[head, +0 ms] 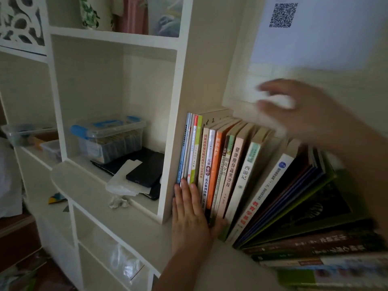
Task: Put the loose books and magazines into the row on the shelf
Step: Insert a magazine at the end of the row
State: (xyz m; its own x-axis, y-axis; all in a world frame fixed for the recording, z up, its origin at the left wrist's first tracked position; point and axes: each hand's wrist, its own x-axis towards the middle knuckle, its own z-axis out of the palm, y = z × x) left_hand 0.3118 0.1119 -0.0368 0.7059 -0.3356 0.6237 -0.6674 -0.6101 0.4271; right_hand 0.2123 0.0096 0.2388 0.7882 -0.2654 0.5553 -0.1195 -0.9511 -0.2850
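Observation:
A row of books (218, 160) stands on the white shelf (222, 267), upright at the left against the white divider and leaning ever further right. Larger dark magazines (298, 198) fan out at the right end, and more books (327, 259) lie almost flat at the lower right. My left hand (191, 213) presses flat with straight fingers against the spines of the leftmost books. My right hand (302, 110) is blurred above the row's top edges, fingers spread, holding nothing that I can see.
In the left compartment stand a clear box with blue clips (109, 137), a dark case (144, 171) and crumpled tissue (123, 181). A sheet with a QR code (283, 15) hangs on the wall above the books. More shelves run up and down the unit.

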